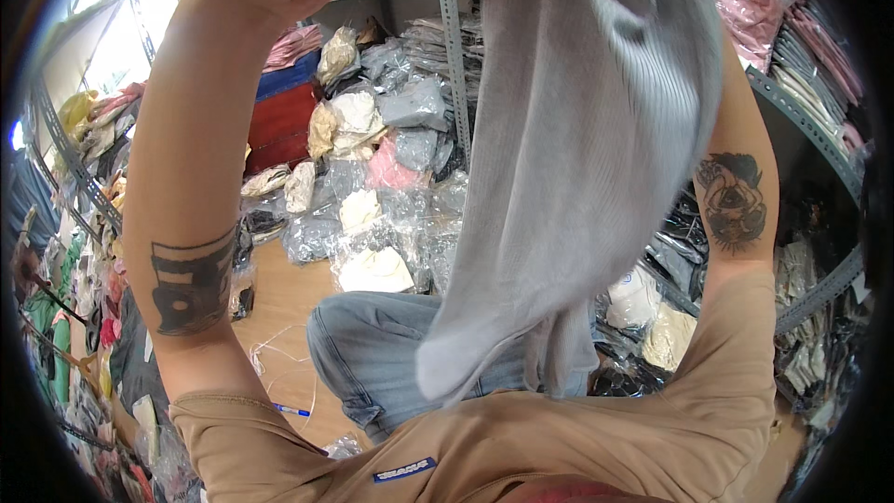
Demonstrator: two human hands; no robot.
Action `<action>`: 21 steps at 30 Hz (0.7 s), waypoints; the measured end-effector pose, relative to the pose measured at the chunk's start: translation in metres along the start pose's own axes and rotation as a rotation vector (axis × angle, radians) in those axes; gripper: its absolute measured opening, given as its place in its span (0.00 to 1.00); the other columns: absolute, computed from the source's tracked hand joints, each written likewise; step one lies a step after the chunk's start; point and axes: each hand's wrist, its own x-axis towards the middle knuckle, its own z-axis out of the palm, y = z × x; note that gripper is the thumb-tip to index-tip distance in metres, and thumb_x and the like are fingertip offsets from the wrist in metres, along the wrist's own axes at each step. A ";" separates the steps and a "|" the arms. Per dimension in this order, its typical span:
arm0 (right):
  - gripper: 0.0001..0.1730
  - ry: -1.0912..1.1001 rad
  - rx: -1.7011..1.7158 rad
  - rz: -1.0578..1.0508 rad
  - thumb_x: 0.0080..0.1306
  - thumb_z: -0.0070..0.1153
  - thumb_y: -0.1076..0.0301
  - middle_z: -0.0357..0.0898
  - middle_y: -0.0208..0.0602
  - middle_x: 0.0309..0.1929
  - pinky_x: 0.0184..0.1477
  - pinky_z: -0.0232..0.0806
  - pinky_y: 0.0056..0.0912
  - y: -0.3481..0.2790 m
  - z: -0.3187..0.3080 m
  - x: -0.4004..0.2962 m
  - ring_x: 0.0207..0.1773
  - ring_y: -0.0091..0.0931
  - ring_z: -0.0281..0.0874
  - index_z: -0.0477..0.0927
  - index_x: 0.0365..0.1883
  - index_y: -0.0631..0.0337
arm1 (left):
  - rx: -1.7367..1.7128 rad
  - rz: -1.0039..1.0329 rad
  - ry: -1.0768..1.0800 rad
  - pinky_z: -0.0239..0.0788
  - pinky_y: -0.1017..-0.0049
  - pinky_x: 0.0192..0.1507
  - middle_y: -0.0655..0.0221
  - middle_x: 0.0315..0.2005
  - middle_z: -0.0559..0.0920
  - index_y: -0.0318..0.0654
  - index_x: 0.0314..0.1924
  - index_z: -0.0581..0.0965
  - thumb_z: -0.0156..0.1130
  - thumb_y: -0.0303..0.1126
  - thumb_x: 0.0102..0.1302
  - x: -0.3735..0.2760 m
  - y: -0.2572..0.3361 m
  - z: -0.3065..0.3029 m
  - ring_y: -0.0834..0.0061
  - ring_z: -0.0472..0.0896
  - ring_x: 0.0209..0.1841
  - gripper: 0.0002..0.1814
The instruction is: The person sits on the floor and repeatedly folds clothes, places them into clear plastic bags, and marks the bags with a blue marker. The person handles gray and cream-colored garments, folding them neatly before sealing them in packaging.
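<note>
A grey ribbed knit garment (559, 175) hangs in front of me, from the top edge of the picture down to my lap. Both of my arms are raised on either side of it. My left hand is out of view, hidden behind the garment or beyond the top edge. Of my right hand, only the wrist and perhaps the edge of the palm show at the top, so its fingers and grip cannot be seen. The garment's lower end hangs over my jeans (377, 342) and looks blurred.
Clothes in clear plastic bags (377, 269) lie piled on the wooden floor (279, 300). Metal shelving (450, 35) with stacked garments stands ahead and at both sides. A blue pen (292, 410) and white string (262, 356) lie on the floor to the left.
</note>
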 end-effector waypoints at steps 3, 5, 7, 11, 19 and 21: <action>0.20 0.041 -0.004 0.030 0.73 0.69 0.70 0.88 0.33 0.52 0.51 0.79 0.24 0.026 0.007 0.002 0.46 0.18 0.85 0.83 0.61 0.64 | -0.058 -0.119 0.098 0.83 0.72 0.54 0.67 0.47 0.88 0.36 0.54 0.81 0.71 0.18 0.68 -0.015 -0.015 -0.006 0.77 0.88 0.49 0.16; 0.20 0.052 -0.028 0.054 0.74 0.68 0.68 0.88 0.33 0.53 0.51 0.78 0.24 0.033 0.010 0.004 0.46 0.18 0.85 0.83 0.62 0.64 | -0.116 -0.188 0.154 0.82 0.72 0.54 0.67 0.46 0.88 0.36 0.53 0.81 0.68 0.16 0.68 -0.021 -0.019 -0.006 0.77 0.88 0.48 0.15; 0.21 0.072 -0.162 0.132 0.72 0.70 0.69 0.88 0.33 0.52 0.50 0.78 0.24 0.029 0.010 -0.005 0.47 0.18 0.84 0.84 0.61 0.64 | -0.105 -0.234 0.225 0.82 0.72 0.51 0.67 0.45 0.88 0.37 0.52 0.81 0.65 0.16 0.68 -0.020 -0.026 0.004 0.77 0.88 0.46 0.14; 0.21 0.154 0.136 0.203 0.78 0.59 0.60 0.89 0.33 0.50 0.52 0.78 0.25 0.031 0.020 -0.026 0.48 0.19 0.86 0.82 0.61 0.66 | 0.068 -0.377 0.475 0.81 0.72 0.49 0.70 0.42 0.88 0.39 0.50 0.82 0.64 0.22 0.69 -0.011 -0.018 0.033 0.79 0.87 0.43 0.11; 0.16 0.173 -0.422 0.140 0.72 0.69 0.69 0.86 0.27 0.43 0.45 0.74 0.22 0.035 0.042 -0.043 0.46 0.15 0.81 0.84 0.56 0.66 | 0.242 -0.261 0.464 0.76 0.78 0.41 0.75 0.37 0.87 0.40 0.50 0.82 0.62 0.26 0.70 -0.010 -0.044 0.021 0.85 0.83 0.36 0.10; 0.12 0.212 -0.333 0.176 0.77 0.62 0.67 0.87 0.29 0.45 0.49 0.73 0.23 0.049 0.030 -0.040 0.47 0.16 0.81 0.86 0.52 0.65 | 0.233 -0.252 0.477 0.75 0.78 0.40 0.74 0.37 0.86 0.40 0.52 0.81 0.62 0.26 0.70 -0.011 -0.066 0.018 0.85 0.82 0.36 0.11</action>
